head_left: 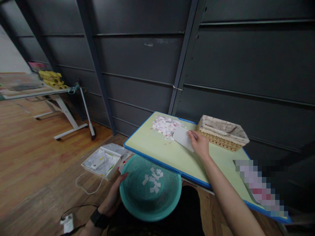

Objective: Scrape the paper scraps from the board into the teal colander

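Observation:
My left hand [113, 196] grips the rim of a teal mesh bowl [137, 203] held below the table's near edge; several small white paper pieces [153, 180] lie inside it. My right hand [199, 144] reaches over the light green table [169, 157] and pinches a white card [182, 138], whose far edge touches a pile of small white and pink paper pieces [166, 126] at the table's far corner.
A lined wicker basket [221, 132] sits on the table right of my right hand. An open white box [104, 160] with a cable lies on the wooden floor. A second table [36, 91] stands at far left. Dark metal wall behind.

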Tool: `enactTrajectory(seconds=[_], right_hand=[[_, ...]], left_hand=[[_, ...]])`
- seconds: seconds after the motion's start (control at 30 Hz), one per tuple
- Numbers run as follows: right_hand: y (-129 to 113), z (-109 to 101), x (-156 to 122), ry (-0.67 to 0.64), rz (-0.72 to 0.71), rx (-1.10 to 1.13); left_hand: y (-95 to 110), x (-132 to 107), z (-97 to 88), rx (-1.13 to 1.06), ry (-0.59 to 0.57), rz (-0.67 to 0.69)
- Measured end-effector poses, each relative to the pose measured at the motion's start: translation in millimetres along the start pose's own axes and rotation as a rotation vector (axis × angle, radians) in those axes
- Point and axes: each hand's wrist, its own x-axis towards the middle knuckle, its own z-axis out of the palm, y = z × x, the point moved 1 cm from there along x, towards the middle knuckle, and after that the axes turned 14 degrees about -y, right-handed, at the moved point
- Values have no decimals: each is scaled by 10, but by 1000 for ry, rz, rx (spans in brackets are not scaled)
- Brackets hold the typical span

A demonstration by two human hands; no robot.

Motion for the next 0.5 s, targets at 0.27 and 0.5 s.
enactTrajectory(seconds=[0.27,0.5], right_hand=[[-12,-7,2,6,-4,7],[-13,-4,-1,-11,-4,36]], left_hand=[[39,-52,123,12,45,-1],[27,-27,77,20,34,-7]])
